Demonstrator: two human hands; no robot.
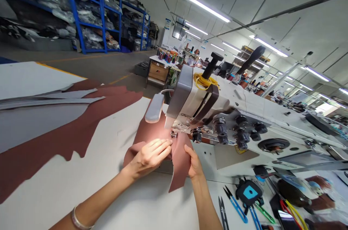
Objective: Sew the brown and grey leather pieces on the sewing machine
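Workpiece (181, 166), pinkish-brown sheet material, lay on the white bench (114, 186) beneath the sewing machine (185, 88), partly under the presser foot (173, 134), one strip reaching back between the hands. Left hand (152, 155) rested over it, fingers stretched and together, tips just beside the foot; thumb hidden, so could not tell whether it pinched or only pressed. Right hand (195, 164) gripped the right edge, thumb on top, other fingers out of sight. Bracelet (77, 221) on the left forearm. Pale grey lamp (154, 108) hung at the machine's left, work brightly lit. Yellow cord (205, 82) lay coiled atop the machine. Left side of bench: brown pieces (108, 108), grey faces showing, in layers. Right of the right forearm (205, 201): black snips (223, 212), blue-handled snips (237, 206), black-and-blue device (249, 192). Farther off, blue shelving (75, 20) stood loaded.
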